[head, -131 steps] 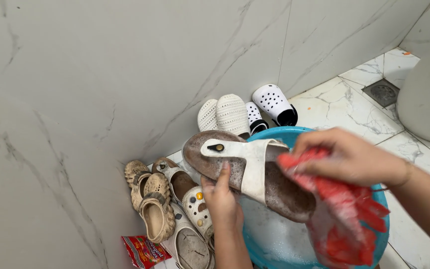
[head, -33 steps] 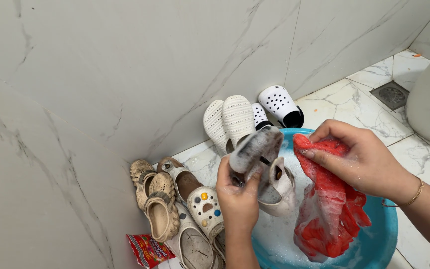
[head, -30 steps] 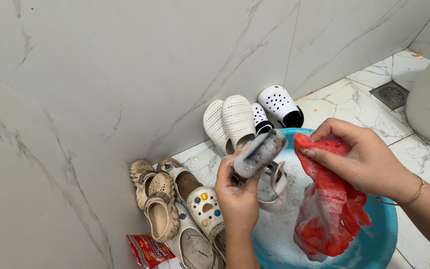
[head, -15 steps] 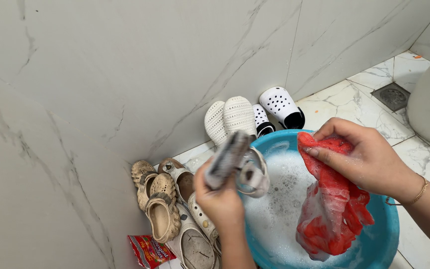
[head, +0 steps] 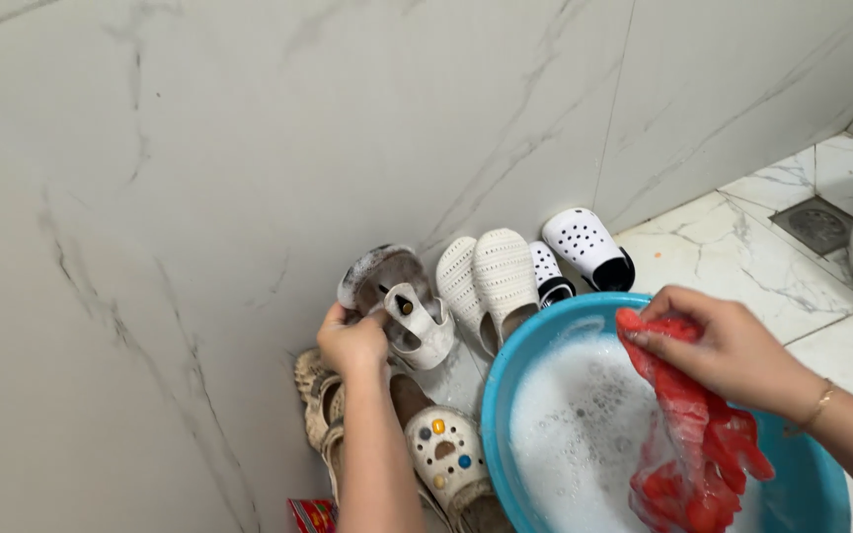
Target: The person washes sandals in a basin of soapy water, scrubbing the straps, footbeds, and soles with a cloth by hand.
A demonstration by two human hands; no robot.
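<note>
Here, left hand (head: pixel 352 341) around sandal (head: pixel 397 301).

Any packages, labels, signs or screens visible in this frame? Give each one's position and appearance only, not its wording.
Small red plastic sachet: on the floor at the bottom edge of the view, left of the person's left forearm and below the dirty beige clogs; only its top corner shows, glossy red with a pale strip along one edge.
No signs, screens or other labels are in view.

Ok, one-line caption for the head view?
Left hand sets soapy sandal against wall; right hand holds red cloth over blue basin.
</note>
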